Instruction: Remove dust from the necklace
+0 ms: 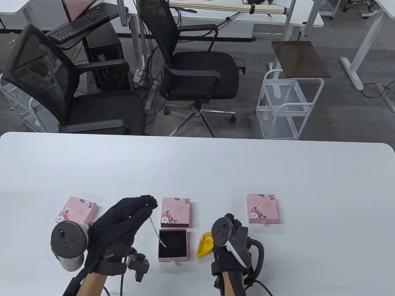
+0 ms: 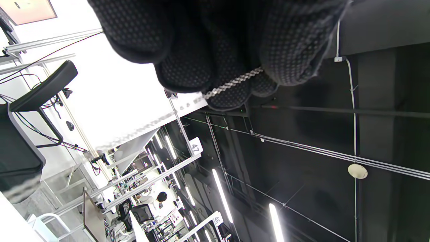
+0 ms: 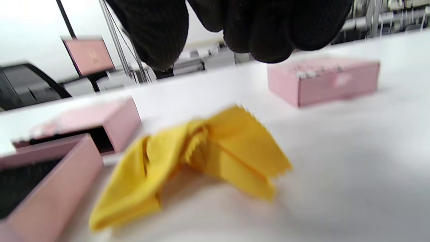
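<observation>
My left hand (image 1: pixel 145 203) is raised above the table and pinches a thin silver necklace (image 1: pixel 155 229), whose chain hangs down into the open pink box tray (image 1: pixel 172 258) with a black lining. In the left wrist view the chain (image 2: pixel 231 84) runs between the gloved fingertips (image 2: pixel 289 57). A crumpled yellow cloth (image 1: pixel 204 245) lies on the table just right of the tray. My right hand (image 1: pixel 234 225) hovers right beside it, and in the right wrist view the fingers (image 3: pixel 265 30) hang just above the cloth (image 3: pixel 201 151) without holding it.
The tray's pink floral sleeve (image 1: pixel 175 212) lies right behind it. Two more closed pink boxes lie at the left (image 1: pixel 77 210) and right (image 1: pixel 263 208). The white table (image 1: pixel 197 166) stretches behind them, with office chairs (image 1: pixel 197 61) and a wire cart (image 1: pixel 287 104) beyond its far edge.
</observation>
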Demonstrator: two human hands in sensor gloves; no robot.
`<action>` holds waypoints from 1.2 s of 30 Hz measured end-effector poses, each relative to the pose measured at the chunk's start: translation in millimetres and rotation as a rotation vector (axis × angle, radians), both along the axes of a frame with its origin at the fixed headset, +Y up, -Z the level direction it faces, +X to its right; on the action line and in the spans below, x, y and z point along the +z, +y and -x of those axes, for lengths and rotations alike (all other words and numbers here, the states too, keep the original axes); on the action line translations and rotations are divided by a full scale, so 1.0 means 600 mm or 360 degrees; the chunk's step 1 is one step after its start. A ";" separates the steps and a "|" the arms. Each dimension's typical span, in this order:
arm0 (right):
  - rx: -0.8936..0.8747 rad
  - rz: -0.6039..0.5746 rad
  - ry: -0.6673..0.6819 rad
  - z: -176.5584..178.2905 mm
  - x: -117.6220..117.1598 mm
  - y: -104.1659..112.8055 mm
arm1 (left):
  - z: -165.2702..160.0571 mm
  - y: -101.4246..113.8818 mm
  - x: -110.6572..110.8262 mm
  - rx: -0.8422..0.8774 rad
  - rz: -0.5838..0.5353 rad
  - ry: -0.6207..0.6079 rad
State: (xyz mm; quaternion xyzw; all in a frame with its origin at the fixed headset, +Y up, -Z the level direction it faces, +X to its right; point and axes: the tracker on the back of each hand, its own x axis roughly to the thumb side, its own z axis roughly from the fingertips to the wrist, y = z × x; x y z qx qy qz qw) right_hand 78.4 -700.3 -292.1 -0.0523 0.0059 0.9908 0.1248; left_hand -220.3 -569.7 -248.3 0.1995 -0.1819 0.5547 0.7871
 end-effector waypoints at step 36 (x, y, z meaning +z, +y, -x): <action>-0.0423 -0.0578 0.0586 0.093 0.047 0.031 | 0.017 -0.041 -0.053 -0.0200 0.0234 0.0100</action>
